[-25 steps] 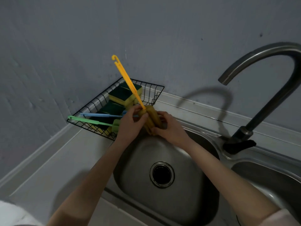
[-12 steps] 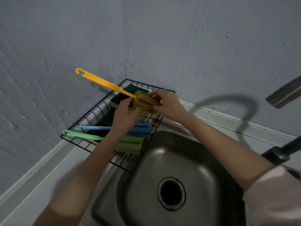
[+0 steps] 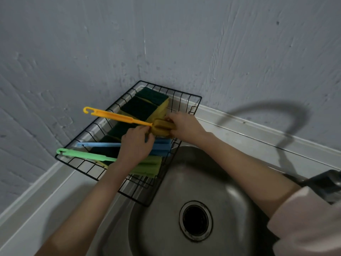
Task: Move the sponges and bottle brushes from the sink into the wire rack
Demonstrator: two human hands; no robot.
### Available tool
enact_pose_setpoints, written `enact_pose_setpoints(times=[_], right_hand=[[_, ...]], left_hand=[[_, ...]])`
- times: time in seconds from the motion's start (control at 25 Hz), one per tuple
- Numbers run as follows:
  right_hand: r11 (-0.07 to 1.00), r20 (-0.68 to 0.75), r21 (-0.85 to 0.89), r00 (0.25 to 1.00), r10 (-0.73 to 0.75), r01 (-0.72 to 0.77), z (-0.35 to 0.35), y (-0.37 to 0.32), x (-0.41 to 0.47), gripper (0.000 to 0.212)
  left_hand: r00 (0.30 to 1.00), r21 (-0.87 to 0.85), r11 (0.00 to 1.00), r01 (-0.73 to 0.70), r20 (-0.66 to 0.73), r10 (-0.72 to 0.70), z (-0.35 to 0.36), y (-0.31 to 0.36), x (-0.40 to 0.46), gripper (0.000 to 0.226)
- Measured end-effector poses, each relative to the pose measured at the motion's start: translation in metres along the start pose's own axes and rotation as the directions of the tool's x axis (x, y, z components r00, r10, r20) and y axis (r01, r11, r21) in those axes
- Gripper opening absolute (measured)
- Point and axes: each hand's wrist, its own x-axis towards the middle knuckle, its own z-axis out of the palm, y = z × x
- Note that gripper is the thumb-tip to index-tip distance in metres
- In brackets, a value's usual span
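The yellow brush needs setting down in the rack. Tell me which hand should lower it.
Probably the right hand: it grips the sponge head of the yellow brush above the wire rack. The left hand only pinches near the handle's base.

No readable text, label, brand, number or sign appears anywhere in the view; the yellow brush (image 3: 118, 117), the blue brush (image 3: 103, 144) and the green brush (image 3: 83, 155) have plain handles. The wire rack (image 3: 186, 100), the sponges (image 3: 147, 106), the sink (image 3: 230, 182) and the wall (image 3: 239, 52) carry no lettering.
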Motion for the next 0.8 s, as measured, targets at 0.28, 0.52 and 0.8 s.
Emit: enact_pose_setpoints(times=[0.28, 0.52, 0.8], right_hand=[[0.986, 0.125, -0.165, 0.992, 0.025, -0.005, 0.007, -0.005, 0.002, 0.042], [1.0, 0.092, -0.012, 0.995, 0.024, -0.023, 0.0, 0.0, -0.007, 0.045], [0.988, -0.078, 0.069, 0.986, 0.145, -0.139, -0.003, 0.012, -0.053, 0.049]], left_hand=[[0.997, 0.146, 0.988, 0.052, 0.045, -0.059, 0.002, -0.003, -0.007, 0.028], [0.996, 0.117, 0.991, 0.072, 0.044, -0.078, -0.005, 0.003, -0.009, 0.029], [0.983, 0.243, 0.963, 0.118, 0.107, -0.148, -0.005, 0.023, -0.009, 0.043]])
